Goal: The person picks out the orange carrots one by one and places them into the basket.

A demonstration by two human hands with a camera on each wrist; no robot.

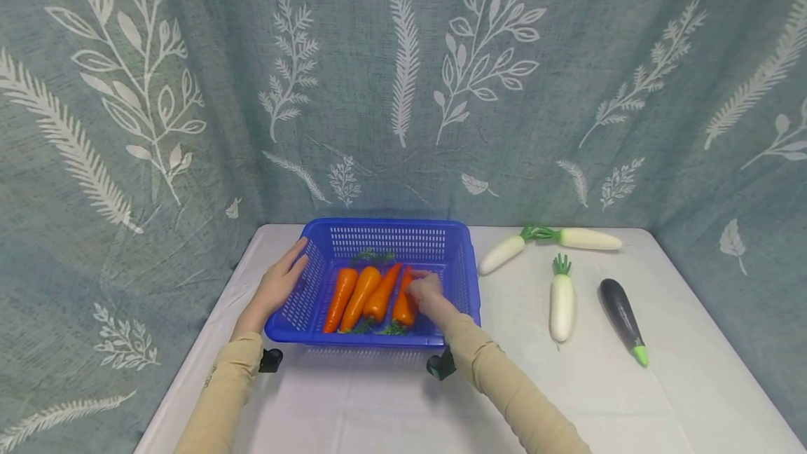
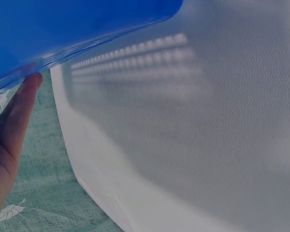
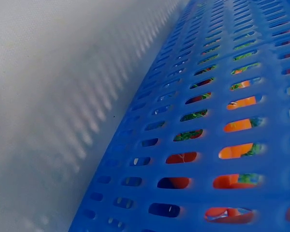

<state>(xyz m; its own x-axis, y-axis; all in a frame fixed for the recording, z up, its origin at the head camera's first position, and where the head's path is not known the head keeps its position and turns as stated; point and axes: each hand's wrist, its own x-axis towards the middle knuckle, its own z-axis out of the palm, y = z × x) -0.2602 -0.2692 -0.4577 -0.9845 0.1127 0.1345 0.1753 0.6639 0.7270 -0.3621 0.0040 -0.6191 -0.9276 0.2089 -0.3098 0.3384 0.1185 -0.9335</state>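
Note:
My left hand [image 1: 281, 284] lies along the left rim of a blue plastic basket [image 1: 403, 339], its fingers extended. In the left wrist view, a fingertip [image 2: 36, 79] shows right at the basket's rim. Several orange carrots lie side by side inside the basket, green tops showing at their ends. Over the rightmost carrot [image 1: 404, 303], my right hand [image 1: 429, 291] reaches in with bent fingers and grips it near its narrow end. The right wrist view shows the slotted basket wall [image 3: 203, 159], with orange and green behind the slots; the hand itself is hidden there.
Right of the basket lie three white radishes, one angled [image 1: 502, 255], one sideways [image 1: 591, 239] and one pointing toward me [image 1: 562, 307]. A dark eggplant [image 1: 621, 314] is farther right. A patterned curtain [image 1: 378, 90] hangs behind the white table [image 1: 353, 405].

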